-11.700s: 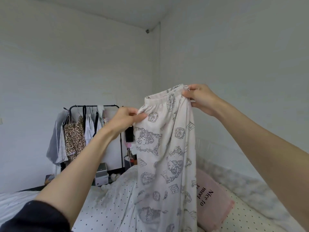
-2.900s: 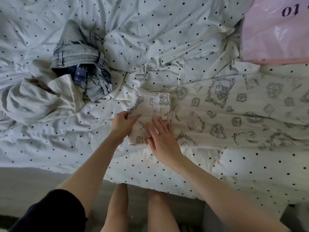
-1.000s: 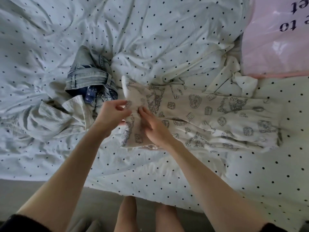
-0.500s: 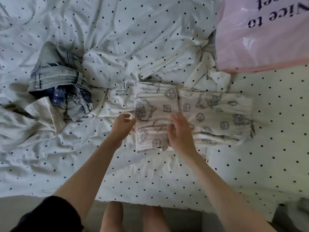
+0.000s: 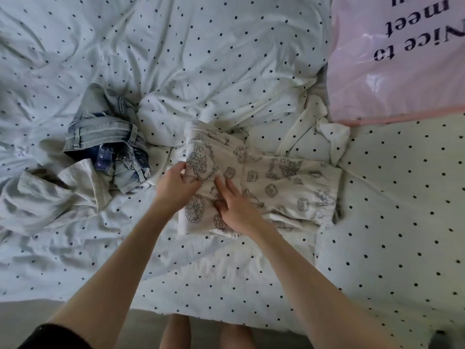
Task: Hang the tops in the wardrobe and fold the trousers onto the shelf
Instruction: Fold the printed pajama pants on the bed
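Observation:
The cream trousers [image 5: 274,187] with grey cartoon prints lie partly folded across the middle of the bed. Their left end is raised as a flap. My left hand [image 5: 176,186] pinches that flap at its left edge. My right hand [image 5: 236,207] lies on the fabric just right of it, index and middle fingers stretched out and pressing, the other fingers bent. Crumpled light-blue jeans [image 5: 110,144] sit to the left. A pale grey top [image 5: 50,195] is bunched below and left of the jeans.
The bed [image 5: 201,59] is covered by a rumpled white sheet with black dots. A pink pillow [image 5: 395,61] with dark lettering lies at the upper right. The bed's front edge runs along the bottom, with my bare legs [image 5: 206,333] below it.
Since half a second ago my left hand has lifted the left end of the trousers into a raised flap. My right hand has shifted left on the fabric.

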{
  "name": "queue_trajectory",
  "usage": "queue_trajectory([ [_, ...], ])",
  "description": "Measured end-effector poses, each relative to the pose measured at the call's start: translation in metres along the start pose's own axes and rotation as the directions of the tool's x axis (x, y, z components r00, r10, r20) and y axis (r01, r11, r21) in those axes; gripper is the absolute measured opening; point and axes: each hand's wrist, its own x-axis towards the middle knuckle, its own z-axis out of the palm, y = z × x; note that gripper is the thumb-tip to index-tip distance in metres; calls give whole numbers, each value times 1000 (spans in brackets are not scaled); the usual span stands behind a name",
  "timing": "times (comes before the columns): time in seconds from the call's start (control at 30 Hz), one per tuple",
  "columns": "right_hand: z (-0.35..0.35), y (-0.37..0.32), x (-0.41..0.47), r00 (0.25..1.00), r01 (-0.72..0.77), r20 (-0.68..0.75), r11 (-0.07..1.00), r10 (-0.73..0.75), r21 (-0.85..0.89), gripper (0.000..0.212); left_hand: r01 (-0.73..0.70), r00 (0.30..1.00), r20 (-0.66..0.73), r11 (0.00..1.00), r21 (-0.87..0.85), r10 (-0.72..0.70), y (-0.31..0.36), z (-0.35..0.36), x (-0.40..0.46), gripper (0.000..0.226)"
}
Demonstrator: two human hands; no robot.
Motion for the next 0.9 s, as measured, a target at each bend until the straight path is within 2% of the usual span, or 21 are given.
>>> queue_trajectory([
  [0.1, -8, -6, 1, 998, 22, -57, 959, -6, 283, 51, -72, 997, -28, 988, 138, 76, 21, -9, -5, 38],
  [0.17, -16, 4, -8, 991, -29, -97, 858, 92, 513, 39, -133, 988, -32, 946, 294, 148, 39, 2, -14, 40],
  [0.23, -27, 24, -23, 945, -122, -109, 640, 309, 758, 26, -215, 975, 14, 925, 315, 221, 56, 24, -26, 45],
  [0.3, -45, 50, -41, 871, -159, -19, 318, 491, 935, 22, -302, 953, 110, 921, 245, 284, 72, 55, -38, 48],
  [0.33, -53, 61, -51, 857, -128, 25, 166, 514, 978, 26, -350, 931, 187, 912, 215, 313, 77, 69, -43, 50],
  [0.37, -61, 72, -60, 854, -73, 32, 58, 520, 996, 33, -394, 897, 287, 902, 178, 336, 81, 84, -46, 51],
  [0.4, -70, 83, -67, 847, -27, 13, 18, 531, 999, 39, -418, 855, 388, 900, 125, 344, 84, 99, -48, 52],
  [0.43, -76, 89, -73, 836, -14, -9, 38, 548, 999, 41, -415, 820, 461, 907, 74, 338, 84, 108, -47, 51],
  [0.47, -81, 95, -76, 815, -40, -44, 131, 578, 991, 38, -397, 811, 485, 917, 44, 327, 81, 114, -45, 48],
  [0.5, -82, 99, -78, 790, -93, -92, 266, 606, 959, 34, -375, 832, 454, 927, 35, 319, 76, 117, -41, 43],
  [0.6, -73, 106, -77, 746, -206, -303, 638, 593, 742, 32, -253, 953, 195, 965, 76, 234, 48, 112, -23, 36],
  [0.67, -63, 105, -74, 755, -155, -444, 790, 482, 593, 24, -111, 986, 132, 992, 66, 102, 30, 106, -11, 37],
  [0.7, -57, 104, -71, 765, -145, -488, 851, 420, 505, 22, -19, 986, 166, 1000, 12, 16, 24, 104, -7, 40],
  [0.77, -46, 102, -61, 793, -182, -506, 924, 339, 335, 38, 155, 953, 283, 977, -144, -109, 19, 106, 1, 46],
  [0.8, -42, 102, -58, 798, -217, -502, 936, 334, 277, 44, 194, 940, 317, 963, -188, -128, 20, 109, 5, 45],
  [0.9, -34, 105, -55, 826, -261, -490, 960, 277, 103, 57, 182, 936, 344, 940, -289, -75, 30, 120, 15, 32],
])
